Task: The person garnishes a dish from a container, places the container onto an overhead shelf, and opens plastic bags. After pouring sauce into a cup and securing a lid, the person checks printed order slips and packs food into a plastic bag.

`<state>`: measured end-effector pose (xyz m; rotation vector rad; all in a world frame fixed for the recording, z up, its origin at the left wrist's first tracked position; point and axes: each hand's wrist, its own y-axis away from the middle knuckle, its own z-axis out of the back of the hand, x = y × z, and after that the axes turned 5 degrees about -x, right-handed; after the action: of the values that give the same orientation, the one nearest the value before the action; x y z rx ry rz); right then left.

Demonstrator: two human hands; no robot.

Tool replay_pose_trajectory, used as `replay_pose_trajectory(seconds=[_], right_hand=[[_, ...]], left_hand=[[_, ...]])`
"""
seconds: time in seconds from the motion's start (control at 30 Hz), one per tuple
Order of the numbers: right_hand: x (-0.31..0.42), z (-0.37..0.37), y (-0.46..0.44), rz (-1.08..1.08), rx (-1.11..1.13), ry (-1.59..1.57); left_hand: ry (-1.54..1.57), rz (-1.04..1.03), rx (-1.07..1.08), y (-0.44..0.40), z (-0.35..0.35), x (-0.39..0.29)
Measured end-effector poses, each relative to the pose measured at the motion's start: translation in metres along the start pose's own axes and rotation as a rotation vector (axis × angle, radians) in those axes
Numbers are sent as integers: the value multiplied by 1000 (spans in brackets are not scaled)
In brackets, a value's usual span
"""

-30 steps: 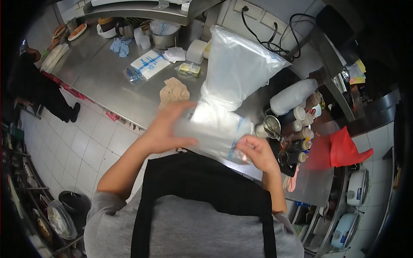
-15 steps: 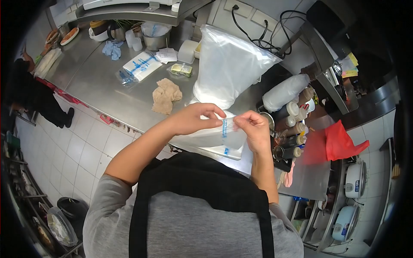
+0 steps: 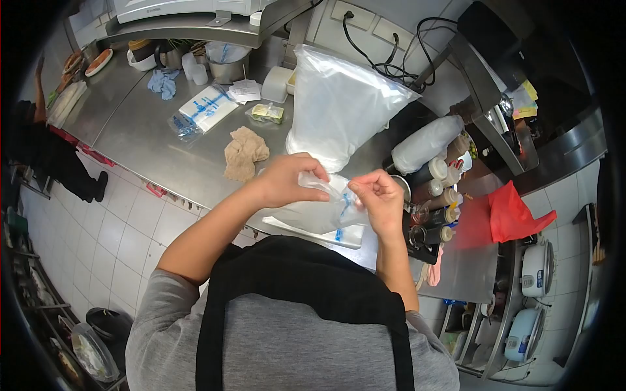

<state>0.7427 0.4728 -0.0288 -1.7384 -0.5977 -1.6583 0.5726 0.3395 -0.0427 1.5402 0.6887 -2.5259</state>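
Observation:
A thin clear plastic bag (image 3: 347,207) with blue print is stretched between my two hands over the steel counter. My left hand (image 3: 290,182) curves its thumb and fingers around one side of the bag's film. The opposite edge is pinched between the thumb and fingers of my right hand (image 3: 381,199). Below the bag lies a flat stack of white bags (image 3: 349,238) with blue print, near the counter's front edge. Just beyond my hands stands a large, bulging clear plastic sack (image 3: 342,107), whose contents I cannot make out.
A tan cloth (image 3: 246,153), a bag packet (image 3: 208,107) and a small wrapped item (image 3: 268,113) lie on the counter (image 3: 150,137) to the left. Squeeze bottles (image 3: 438,199) crowd the right, near a red bag (image 3: 517,212). Another person (image 3: 65,156) stands far left.
The bag's film has crumpled and opened out between my hands, its blue print now bent. My left hand's fingers have spread wider in the film. The other person's arm is raised higher.

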Motion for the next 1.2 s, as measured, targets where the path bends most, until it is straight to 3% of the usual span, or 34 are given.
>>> replay_pose_trajectory(seconds=[0.07,0.17,0.2,0.3,0.4,0.5,0.6,0.67,0.73,0.87,0.97,1.0,1.07,1.1,1.17,1.2], right_hand=[[0,-9,3,32,11,69],[-12,-17,5,177,-21,201],[-11,-20,5,248,-48,243],[-6,-21,6,255,-138,280],[-9,-11,-3,330,-230,244],[-10,6,-13,342,-241,163],[-3,18,-15,305,-240,145],[7,19,-11,226,-197,94],[14,20,-6,203,-14,188],[9,27,-3,149,376,214],[4,34,-8,103,214,-132],[5,45,-20,325,289,-147],[18,43,-22,166,313,-733],[21,51,-24,88,245,-880],[15,62,-36,52,561,-1111],[8,61,-37,-40,592,-1027]], left_hand=[[224,-68,-20,-6,-12,-8],[348,-6,141,-9,-22,-8],[314,-2,89,-9,-25,-5],[471,97,117,-5,-28,-3],[773,286,331,3,-30,-9],[427,-12,531,9,-34,-12],[158,99,702,6,-26,-25],[209,-68,491,4,-24,-22],[326,-151,294,-3,-19,-17],[965,113,106,-17,-2,-22],[916,324,246,-11,10,-14],[845,323,422,-10,11,-15],[694,320,764,-8,11,-18],[629,263,733,-8,12,-19],[492,148,676,-12,17,-20],[560,140,434,-12,23,-18]])
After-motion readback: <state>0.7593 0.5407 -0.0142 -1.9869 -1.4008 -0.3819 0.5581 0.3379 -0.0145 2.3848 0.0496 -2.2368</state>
